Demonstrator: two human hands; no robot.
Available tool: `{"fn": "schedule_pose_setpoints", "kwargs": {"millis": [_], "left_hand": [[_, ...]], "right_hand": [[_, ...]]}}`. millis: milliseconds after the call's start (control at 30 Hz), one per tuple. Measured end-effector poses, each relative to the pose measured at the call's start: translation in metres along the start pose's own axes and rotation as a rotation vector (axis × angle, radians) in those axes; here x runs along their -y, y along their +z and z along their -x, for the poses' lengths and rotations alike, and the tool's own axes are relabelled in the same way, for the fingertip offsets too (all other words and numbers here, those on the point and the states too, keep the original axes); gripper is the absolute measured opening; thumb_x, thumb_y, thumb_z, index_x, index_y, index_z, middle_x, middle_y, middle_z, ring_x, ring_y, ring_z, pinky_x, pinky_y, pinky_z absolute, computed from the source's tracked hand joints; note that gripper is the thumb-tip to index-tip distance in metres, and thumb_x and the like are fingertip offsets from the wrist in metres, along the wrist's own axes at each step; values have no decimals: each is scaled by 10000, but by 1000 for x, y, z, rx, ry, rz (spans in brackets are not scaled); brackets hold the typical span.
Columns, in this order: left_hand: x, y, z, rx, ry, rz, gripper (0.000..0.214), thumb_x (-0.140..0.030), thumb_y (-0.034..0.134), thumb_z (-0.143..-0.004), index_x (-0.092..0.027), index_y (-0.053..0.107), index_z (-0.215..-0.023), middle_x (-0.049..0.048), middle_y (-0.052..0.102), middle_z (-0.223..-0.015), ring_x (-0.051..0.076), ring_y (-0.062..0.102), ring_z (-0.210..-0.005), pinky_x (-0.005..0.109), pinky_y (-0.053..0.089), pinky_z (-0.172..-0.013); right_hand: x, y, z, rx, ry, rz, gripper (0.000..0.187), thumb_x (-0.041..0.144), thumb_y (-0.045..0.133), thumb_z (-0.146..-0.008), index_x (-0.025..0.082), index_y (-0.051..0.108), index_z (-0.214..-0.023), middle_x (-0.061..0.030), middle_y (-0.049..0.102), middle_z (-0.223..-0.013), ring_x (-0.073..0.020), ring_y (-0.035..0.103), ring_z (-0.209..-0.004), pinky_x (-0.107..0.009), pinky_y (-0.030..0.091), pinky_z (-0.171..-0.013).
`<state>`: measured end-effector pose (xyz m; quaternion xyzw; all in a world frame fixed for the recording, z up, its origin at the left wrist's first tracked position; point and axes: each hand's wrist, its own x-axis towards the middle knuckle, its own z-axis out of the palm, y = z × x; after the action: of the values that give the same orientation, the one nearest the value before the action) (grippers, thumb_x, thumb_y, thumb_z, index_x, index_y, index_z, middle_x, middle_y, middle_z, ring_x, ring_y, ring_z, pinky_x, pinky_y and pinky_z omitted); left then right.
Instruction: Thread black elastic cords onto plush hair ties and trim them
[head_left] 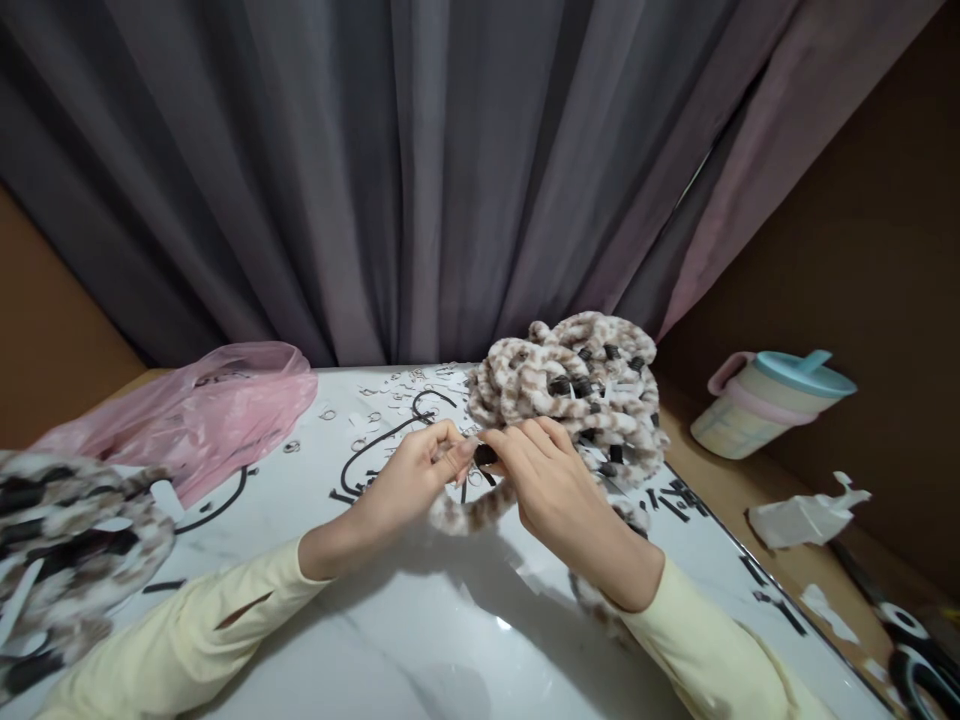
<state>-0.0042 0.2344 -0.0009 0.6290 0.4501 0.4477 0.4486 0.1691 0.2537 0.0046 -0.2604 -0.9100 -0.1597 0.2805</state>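
Note:
My left hand (411,478) and my right hand (550,480) meet over the white table (420,640), both pinching a fuzzy beige-and-white chenille strand (472,512) that curves below my fingers. A small dark piece shows between the fingertips of both hands. Just behind my right hand lies a pile of the same fuzzy strands (577,395) with dark clips in it. Both arms wear pale yellow sleeves.
A pink plastic bag (202,410) lies at the left. Another heap of fuzzy strands (67,550) sits at the left edge. Small paper scraps (405,385) litter the far table. A lidded pastel cup (772,400), crumpled tissue (806,518) and scissors (919,650) lie right. A grey curtain hangs behind.

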Motion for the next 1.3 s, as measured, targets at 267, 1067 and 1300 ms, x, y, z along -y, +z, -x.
{"fn": "schedule_pose_setpoints", "kwargs": {"millis": [267, 1067, 1300], "left_hand": [[8, -1, -9, 126, -332, 514, 272, -235, 655, -608, -159, 401, -548, -39, 338, -554, 88, 276, -535, 226, 252, -524], [20, 15, 0, -55, -71, -42, 337, -405, 409, -900, -160, 405, -669, -41, 406, -596, 98, 362, -555, 227, 288, -552], [14, 12, 2, 15, -34, -175, 286, -390, 461, -887, -161, 449, -716, -45, 445, -615, 97, 411, -571, 216, 305, -552]], "right_hand": [[-8, -1, -1, -66, -223, -38, 190, 52, 398, -911, 91, 556, -1008, -98, 570, -1109, -202, 468, -1075, -378, 351, -936], [1, 24, 2, -244, 696, -957, 32, 155, 671, -707, 137, 682, -683, -47, 650, -751, -131, 595, -707, -214, 463, -648], [-7, 10, -5, -9, 1045, -1209, 281, 318, 778, -543, 86, 656, -647, -36, 599, -627, -82, 477, -531, -175, 351, -465]]}}
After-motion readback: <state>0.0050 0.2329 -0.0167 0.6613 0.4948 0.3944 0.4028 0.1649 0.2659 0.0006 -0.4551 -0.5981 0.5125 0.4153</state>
